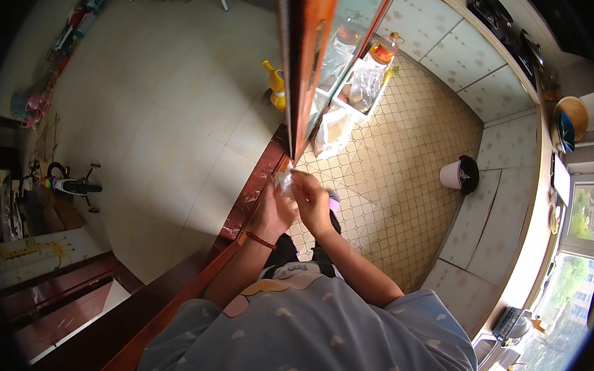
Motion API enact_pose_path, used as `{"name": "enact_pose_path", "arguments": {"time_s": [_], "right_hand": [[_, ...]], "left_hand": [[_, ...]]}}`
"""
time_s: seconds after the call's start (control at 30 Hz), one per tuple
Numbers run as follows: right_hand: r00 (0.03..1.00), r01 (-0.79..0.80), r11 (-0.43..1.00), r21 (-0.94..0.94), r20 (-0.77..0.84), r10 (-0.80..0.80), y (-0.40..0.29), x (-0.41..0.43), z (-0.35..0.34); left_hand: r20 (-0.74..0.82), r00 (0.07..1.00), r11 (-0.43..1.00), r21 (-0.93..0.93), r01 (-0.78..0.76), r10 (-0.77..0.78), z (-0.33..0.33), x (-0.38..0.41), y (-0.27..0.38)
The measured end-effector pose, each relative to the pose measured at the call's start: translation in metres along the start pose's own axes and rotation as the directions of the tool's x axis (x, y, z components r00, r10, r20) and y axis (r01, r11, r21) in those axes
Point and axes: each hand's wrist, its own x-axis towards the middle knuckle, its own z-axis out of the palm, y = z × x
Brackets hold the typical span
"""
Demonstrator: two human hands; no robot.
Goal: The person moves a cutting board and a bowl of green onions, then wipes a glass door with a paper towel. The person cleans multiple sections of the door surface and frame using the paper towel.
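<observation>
A crumpled white piece [284, 181], tissue or thin plastic, is pinched between my two hands in front of my body. The fingers of my left hand [275, 211], with a red bead bracelet [261, 241] at its wrist, hold its left side. My right hand [310, 201] grips the other side with bent fingers; some fingertips are hidden. Just beyond the hands stands the edge of a wood-framed glass sliding door [305, 72]. Below them runs a dark red stone threshold [256, 182].
Right of the door are a white storage rack [366, 115] with an oil bottle [384, 51], a white plastic bag [333, 134], a bin [451, 174] and floor cabinets [486, 219]. To the left are a yellow bottle-shaped object [278, 88] and a child's bicycle [75, 185].
</observation>
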Motion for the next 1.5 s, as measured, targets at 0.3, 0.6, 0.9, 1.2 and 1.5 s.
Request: {"name": "enact_pose_path", "arguments": {"time_s": [0.3, 0.6, 0.9, 1.2, 1.5], "right_hand": [[0.808, 0.460, 0.773, -0.437, 0.566, -0.161, 0.050, 0.066, -0.146], [0.932, -0.014, 0.986, -0.165, 0.356, 0.073, 0.111, 0.186, -0.279], [0.774, -0.074, 0.962, -0.264, 0.593, 0.223, 0.181, 0.191, -0.281], [0.720, -0.624, 0.780, -0.047, 0.353, 0.597, 0.265, 0.218, -0.269], [0.754, -0.648, 0.753, -0.113, 0.045, 0.655, 0.542, 0.264, -0.269]], "left_hand": [[-0.661, 0.674, 0.940, 0.296, -0.172, 0.332, -0.027, 0.153, -0.051], [-0.524, 0.627, 0.811, 0.463, -0.358, 0.577, -0.063, 0.314, -0.102], [-0.747, 0.346, 0.822, 0.540, -0.181, 0.568, -0.106, 0.378, -0.103], [-0.753, 0.270, 0.792, 0.605, -0.075, 0.601, -0.204, 0.364, -0.023], [-0.756, 0.151, 0.714, 0.653, 0.253, 0.637, -0.370, 0.327, 0.041]]}}
